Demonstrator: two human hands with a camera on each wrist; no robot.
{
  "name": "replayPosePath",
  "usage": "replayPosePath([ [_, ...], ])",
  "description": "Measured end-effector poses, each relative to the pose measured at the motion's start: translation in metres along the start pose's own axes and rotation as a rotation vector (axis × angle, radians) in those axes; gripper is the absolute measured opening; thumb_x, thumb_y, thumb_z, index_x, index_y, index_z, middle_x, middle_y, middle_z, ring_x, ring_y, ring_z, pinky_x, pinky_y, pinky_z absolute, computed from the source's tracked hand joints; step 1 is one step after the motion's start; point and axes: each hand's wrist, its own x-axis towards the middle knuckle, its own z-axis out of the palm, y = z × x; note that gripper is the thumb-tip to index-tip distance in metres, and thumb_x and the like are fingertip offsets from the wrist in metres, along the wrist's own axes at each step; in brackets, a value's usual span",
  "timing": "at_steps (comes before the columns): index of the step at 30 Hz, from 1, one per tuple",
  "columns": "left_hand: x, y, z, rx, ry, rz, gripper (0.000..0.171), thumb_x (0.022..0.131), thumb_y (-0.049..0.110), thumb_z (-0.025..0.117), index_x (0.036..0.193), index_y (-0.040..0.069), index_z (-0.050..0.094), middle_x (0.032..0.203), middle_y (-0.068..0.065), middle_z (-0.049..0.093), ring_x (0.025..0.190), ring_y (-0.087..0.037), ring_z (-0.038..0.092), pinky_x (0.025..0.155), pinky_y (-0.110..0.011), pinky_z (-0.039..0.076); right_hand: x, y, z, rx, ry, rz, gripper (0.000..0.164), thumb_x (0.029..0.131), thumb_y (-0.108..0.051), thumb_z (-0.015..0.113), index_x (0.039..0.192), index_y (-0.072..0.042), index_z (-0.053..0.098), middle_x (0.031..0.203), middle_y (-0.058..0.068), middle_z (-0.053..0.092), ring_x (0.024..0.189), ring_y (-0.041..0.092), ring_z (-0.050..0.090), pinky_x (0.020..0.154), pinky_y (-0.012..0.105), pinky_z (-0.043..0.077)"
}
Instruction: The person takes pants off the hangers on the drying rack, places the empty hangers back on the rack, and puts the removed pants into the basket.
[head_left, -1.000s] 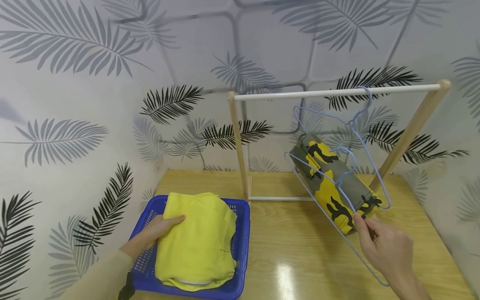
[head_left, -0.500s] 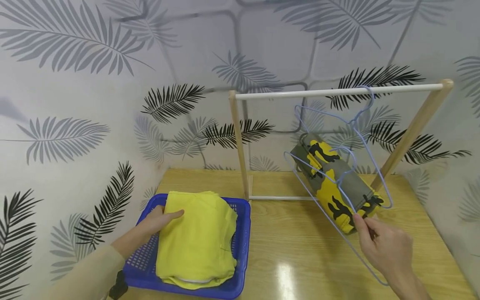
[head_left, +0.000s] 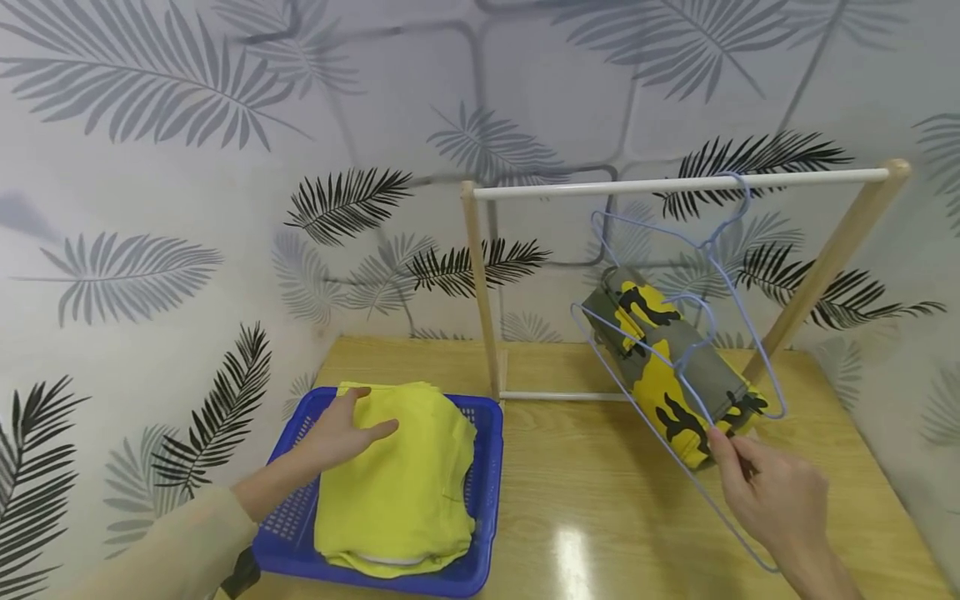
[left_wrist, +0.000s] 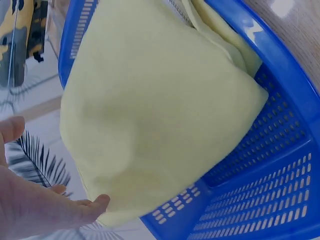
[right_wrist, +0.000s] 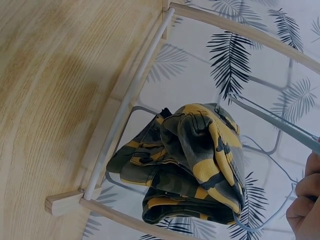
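Note:
In the head view my left hand [head_left: 341,433] is over the left side of a folded yellow garment [head_left: 405,492], fingers extended and thumb apart. The left wrist view shows its fingertips [left_wrist: 101,201] at the cloth's edge; whether they touch is unclear. The garment lies in a blue plastic basket [head_left: 491,500]. My right hand [head_left: 776,492] pinches one arm of a light blue wire hanger [head_left: 681,365], which bears no cloth. Behind it, a folded camouflage garment [head_left: 651,387], perhaps trousers, hangs over a second blue hanger [head_left: 705,244] hooked on the rack's rod.
The rack has a white top rod [head_left: 585,188], wooden posts [head_left: 828,258] and a white lower bar [head_left: 562,397]. It stands at the back of a wooden table [head_left: 570,492]. A wall with leaf patterns [head_left: 375,92] rises close behind.
My left hand has lifted and shifted slightly right over the yellow garment, its fingers coming into view above the cloth. My right hand and its hanger have hardly moved.

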Motion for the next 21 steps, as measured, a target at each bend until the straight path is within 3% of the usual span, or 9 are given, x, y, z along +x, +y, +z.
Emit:
replayPosePath([
  [10, -0.008, -0.003, 0.022, 0.130, -0.002, 0.228, 0.089, 0.086, 0.042, 0.085, 0.158, 0.007, 0.046, 0.166, -0.036, 0.031, 0.150, -0.062, 0.032, 0.115, -0.078, 0.035, -0.002, 0.000, 0.001, -0.011, -0.014, 0.003, 0.068, 0.108, -0.056, 0.047, 0.049, -0.023, 0.037, 0.042, -0.010, 0.035, 0.049, -0.014, 0.010, 0.044, 0.009, 0.006],
  [16, -0.005, -0.011, 0.032, 0.238, 0.007, 0.266, 0.083, 0.079, 0.038, 0.089, 0.150, 0.009, 0.055, 0.159, -0.040, 0.040, 0.146, -0.065, 0.037, 0.118, -0.078, 0.030, -0.003, 0.000, 0.002, -0.001, -0.019, 0.007, 0.066, 0.108, -0.052, 0.050, 0.049, -0.023, 0.039, 0.041, -0.010, 0.037, 0.049, -0.014, 0.013, 0.044, 0.009, 0.007],
  [21, -0.002, -0.016, 0.038, 0.296, -0.006, 0.266, 0.091, 0.078, 0.045, 0.090, 0.154, 0.012, 0.051, 0.159, -0.038, 0.040, 0.145, -0.067, 0.036, 0.115, -0.081, 0.032, -0.003, 0.000, 0.003, -0.003, -0.018, 0.006, 0.068, 0.108, -0.055, 0.048, 0.049, -0.023, 0.037, 0.042, -0.010, 0.036, 0.049, -0.014, 0.013, 0.044, 0.009, 0.006],
])
